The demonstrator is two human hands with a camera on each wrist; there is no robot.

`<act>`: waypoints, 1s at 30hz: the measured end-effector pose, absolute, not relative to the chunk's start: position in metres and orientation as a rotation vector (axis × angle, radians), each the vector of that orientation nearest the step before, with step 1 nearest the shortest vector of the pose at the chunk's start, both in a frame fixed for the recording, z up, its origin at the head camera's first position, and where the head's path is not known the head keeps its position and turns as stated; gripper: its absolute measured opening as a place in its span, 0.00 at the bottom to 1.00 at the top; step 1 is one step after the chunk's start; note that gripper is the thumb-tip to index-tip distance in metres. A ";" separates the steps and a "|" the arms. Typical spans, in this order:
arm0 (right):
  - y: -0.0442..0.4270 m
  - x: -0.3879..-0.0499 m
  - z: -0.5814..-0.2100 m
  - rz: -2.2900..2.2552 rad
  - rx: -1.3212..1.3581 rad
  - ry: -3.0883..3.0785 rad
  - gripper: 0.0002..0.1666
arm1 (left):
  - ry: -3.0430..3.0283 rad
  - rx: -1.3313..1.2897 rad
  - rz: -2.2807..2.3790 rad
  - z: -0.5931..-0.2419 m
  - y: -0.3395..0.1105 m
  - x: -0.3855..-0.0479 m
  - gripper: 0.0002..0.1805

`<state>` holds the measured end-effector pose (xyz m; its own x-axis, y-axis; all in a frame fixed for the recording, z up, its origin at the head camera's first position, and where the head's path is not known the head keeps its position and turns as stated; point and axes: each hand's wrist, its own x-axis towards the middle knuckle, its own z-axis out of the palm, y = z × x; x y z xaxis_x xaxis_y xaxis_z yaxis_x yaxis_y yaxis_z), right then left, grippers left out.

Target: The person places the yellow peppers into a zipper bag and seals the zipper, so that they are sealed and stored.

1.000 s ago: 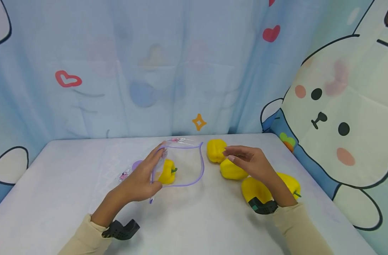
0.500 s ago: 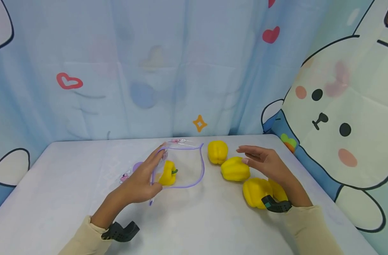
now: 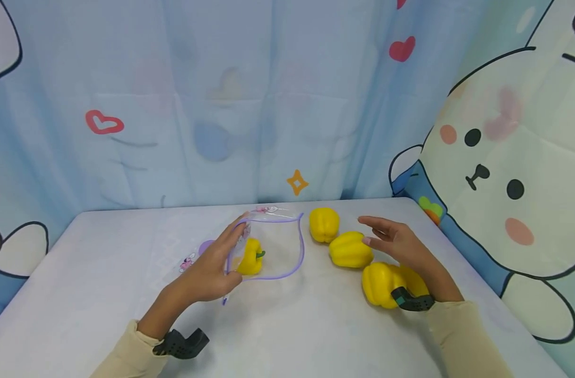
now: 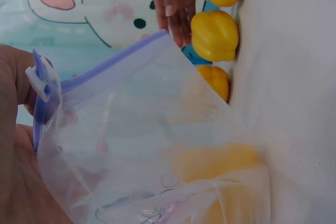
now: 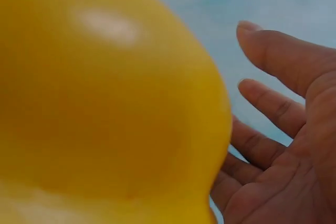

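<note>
1. Plastic bag (image 4: 142,111), clear and printed, was on the white table (image 3: 287,336), left of the loose peppers, with its purple rim (image 4: 118,62) spread into a wide loop.
2. One yellow pepper (image 3: 251,258) lay inside it, green stem pointing right; the left wrist view showed it blurred through the plastic, low in the bag.
3. The left hand (image 3: 209,268) was clamped on the bag's left edge, thumb near the lower end of the mouth and fingers toward the upper. A white slider (image 4: 38,83) sat on the rim beside those fingers.
4. The right hand (image 3: 403,244) held nothing; its thumb and fingers were apart and lightly bent, over the loose peppers. Its thumb tip came just beside the middle pepper (image 3: 351,250); whether they touched could not be told.
5. Beyond that one stood the far pepper (image 3: 324,224). Closer to the person was the near pepper (image 3: 380,284), with a fourth pepper (image 3: 414,281) at its right, partly hidden by the right wrist.
6. Both wrists wore black devices (image 3: 182,344) below cream sleeves (image 3: 462,341).
7. Behind the table hung a pale blue curtain (image 3: 174,68), with a large cartoon rabbit (image 3: 552,157) at the right.
</note>
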<state>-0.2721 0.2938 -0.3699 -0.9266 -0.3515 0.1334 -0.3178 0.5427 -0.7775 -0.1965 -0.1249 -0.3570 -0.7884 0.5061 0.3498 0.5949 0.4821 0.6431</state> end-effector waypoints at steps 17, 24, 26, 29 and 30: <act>0.293 -0.276 -0.380 -1.100 -0.523 2.653 0.39 | -2.593 -0.981 -1.199 -0.356 -0.125 -0.196 0.49; 0.294 -0.275 -0.381 -1.077 -0.501 2.657 0.39 | -2.589 -0.987 -1.204 -0.357 -0.125 -0.196 0.50; 0.294 -0.275 -0.381 -1.069 -0.499 2.669 0.39 | -2.583 -0.994 -1.212 -0.357 -0.125 -0.196 0.50; 0.293 -0.275 -0.381 -1.051 -0.497 2.685 0.38 | -2.575 -1.005 -1.219 -0.358 -0.124 -0.196 0.49; 0.293 -0.274 -0.381 -1.052 -0.488 2.690 0.38 | -2.576 -1.004 -1.219 -0.358 -0.124 -0.196 0.49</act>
